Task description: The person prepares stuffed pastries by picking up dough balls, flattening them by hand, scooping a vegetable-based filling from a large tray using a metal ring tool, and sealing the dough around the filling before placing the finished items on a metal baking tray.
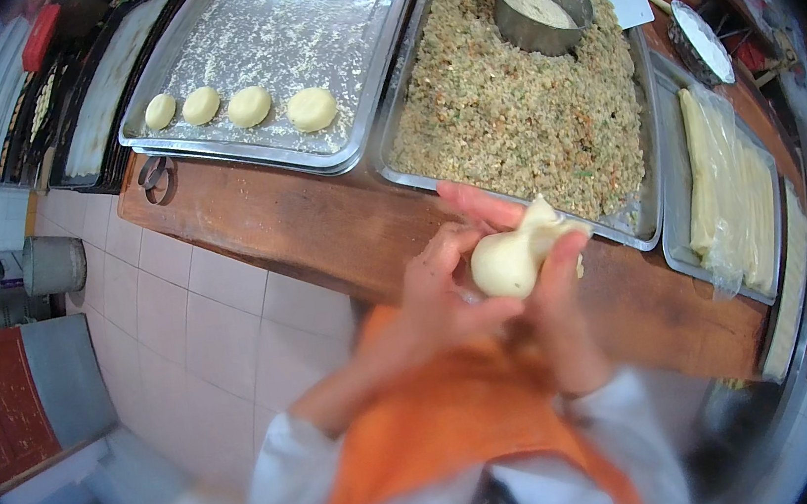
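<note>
A pale dough ball [503, 267] with its top drawn up into a pleated neck is between my hands, above the wooden table's front edge. My left hand [439, 283] cups its left side, the fingers curled round it. My right hand [560, 284] grips the gathered neck, thumb pressed against the dough. Just beyond them lies a metal tray [651, 139] heaped with crumbly filling [516, 100]. A round metal tin [526, 34] holding pale flour or powder sits in the filling. On a floured tray [275, 43] at the far left, several flattened dough rounds [250, 106] stand in a row.
Dough strips [714, 177] partly under clear plastic lie in a tray at the right. A white scraper [629, 5] rests by the filling tray's far corner. A dark metal ring [154, 180] is at the wooden table's [321, 226] left end. Baking trays [98, 103] are stacked further left.
</note>
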A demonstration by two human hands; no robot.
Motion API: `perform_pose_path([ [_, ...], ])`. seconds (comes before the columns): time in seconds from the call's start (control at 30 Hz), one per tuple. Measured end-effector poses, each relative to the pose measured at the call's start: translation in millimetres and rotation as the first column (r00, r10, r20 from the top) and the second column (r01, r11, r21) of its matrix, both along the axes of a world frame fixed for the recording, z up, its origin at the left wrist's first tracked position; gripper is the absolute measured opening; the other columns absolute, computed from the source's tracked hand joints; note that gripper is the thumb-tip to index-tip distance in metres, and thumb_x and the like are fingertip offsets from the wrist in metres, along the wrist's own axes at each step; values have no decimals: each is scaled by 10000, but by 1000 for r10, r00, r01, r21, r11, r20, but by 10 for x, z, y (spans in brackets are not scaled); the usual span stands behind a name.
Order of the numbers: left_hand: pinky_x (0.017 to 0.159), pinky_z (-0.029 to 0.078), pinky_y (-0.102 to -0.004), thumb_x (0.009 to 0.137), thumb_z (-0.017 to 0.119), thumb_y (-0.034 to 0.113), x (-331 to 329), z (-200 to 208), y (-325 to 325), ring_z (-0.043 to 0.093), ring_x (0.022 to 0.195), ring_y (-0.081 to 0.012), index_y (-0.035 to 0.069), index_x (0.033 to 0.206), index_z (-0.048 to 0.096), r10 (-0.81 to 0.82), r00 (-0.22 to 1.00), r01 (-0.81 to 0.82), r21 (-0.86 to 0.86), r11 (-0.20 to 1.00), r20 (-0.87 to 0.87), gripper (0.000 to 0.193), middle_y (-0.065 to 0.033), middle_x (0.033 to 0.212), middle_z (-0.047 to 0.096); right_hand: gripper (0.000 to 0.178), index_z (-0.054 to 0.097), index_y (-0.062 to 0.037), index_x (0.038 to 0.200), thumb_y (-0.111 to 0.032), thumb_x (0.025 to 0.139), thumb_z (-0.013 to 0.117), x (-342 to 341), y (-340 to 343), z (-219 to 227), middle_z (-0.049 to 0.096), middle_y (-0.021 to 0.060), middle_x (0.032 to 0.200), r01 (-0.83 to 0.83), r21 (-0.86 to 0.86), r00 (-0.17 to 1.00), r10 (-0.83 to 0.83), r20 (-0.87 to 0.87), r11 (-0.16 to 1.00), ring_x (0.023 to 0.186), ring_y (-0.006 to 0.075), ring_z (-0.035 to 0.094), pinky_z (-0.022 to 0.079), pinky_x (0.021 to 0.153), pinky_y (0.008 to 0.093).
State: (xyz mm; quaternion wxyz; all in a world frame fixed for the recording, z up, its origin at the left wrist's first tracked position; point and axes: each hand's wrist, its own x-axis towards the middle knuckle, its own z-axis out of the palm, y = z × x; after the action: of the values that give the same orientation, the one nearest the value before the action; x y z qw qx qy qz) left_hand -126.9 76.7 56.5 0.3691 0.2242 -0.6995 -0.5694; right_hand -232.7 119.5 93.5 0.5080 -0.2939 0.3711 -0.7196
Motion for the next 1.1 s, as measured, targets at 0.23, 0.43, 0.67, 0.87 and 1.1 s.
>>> perform_pose_path([
  [0.23,741,473,-307,681,708,350,-40,-100,0,594,907,-214,-12,1069,525,13,998,-17,-73,997,-66,561,-121,1000,590,523,536,46,1103,-414,891,405,-170,-3,-260,491,182,1209,-121,-101,958,89,-273,988,1134,271,461,262,1020,382],
  [0.43,769,461,-300,716,666,364,54,-23,16,575,929,-180,-6,1103,507,-15,997,6,119,993,81,559,-106,1000,575,390,585,29,991,-304,919,394,-22,-22,-113,506,195,1187,-50,-33,996,47,-79,998,1168,284,428,258,1018,413],
  [0.67,742,465,-284,714,675,311,0,-89,51,551,921,-158,-4,1096,505,33,994,-23,98,995,-103,523,-96,1010,551,407,570,48,1024,-300,927,383,-97,6,-265,500,217,1182,-99,-94,992,91,-86,991,1165,296,431,270,1016,406],
  [0.87,774,426,-265,837,468,526,86,-85,67,509,945,-121,-22,1171,445,10,1000,-11,84,996,8,642,-70,1075,532,366,578,61,979,-235,931,368,53,-22,-186,501,218,1177,-37,-39,998,39,49,999,1187,291,406,286,1009,397],
  [1.1,774,435,-269,924,371,350,128,-37,61,522,928,-117,-14,1209,428,-64,995,89,388,917,-77,466,-66,1097,527,423,474,68,1161,-243,874,485,-121,-31,-183,381,177,1311,-203,-16,937,190,-292,979,1260,258,308,266,1020,353],
])
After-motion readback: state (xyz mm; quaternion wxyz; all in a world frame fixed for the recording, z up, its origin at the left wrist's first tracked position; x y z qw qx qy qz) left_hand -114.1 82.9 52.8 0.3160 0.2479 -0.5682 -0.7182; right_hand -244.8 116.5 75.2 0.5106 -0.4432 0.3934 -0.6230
